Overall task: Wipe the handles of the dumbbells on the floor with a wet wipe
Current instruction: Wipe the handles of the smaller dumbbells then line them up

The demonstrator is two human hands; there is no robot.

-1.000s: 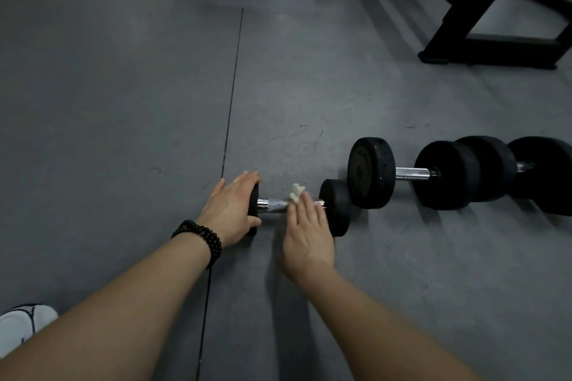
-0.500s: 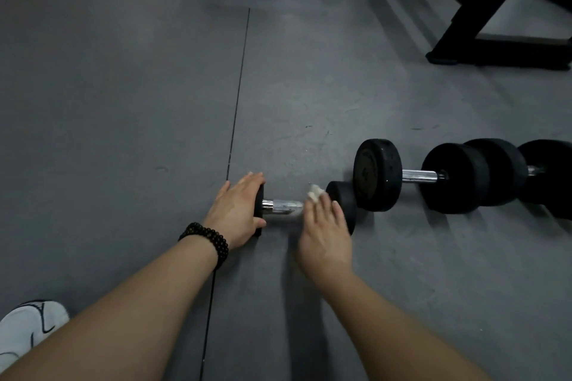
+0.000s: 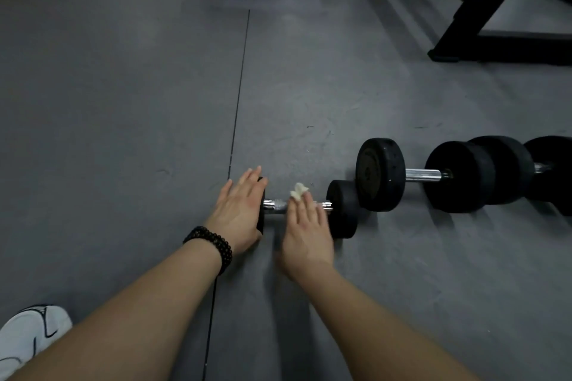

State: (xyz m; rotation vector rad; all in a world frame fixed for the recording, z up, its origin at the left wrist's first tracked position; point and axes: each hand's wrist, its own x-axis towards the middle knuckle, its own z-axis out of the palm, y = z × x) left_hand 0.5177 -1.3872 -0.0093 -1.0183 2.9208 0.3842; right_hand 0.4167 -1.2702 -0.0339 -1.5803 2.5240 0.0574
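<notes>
Head cam: right hand [image 3: 305, 235] presses the wet wipe [image 3: 297, 189] flat-fingered onto the small dumbbell [image 3: 340, 210]'s chrome handle [image 3: 275, 206] on the floor [image 3: 123, 102]. Left hand [image 3: 240, 210], fingers straight, braces the end plate. Looks heavy-ish and prone to rolling; bigger dumbbell [image 3: 402, 175] touches it.

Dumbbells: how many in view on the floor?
3. Small dumbbell under both hands; middle dumbbell just to its right; third dumbbell behind that, cut off by the right frame edge. More may lie out of frame.
</notes>
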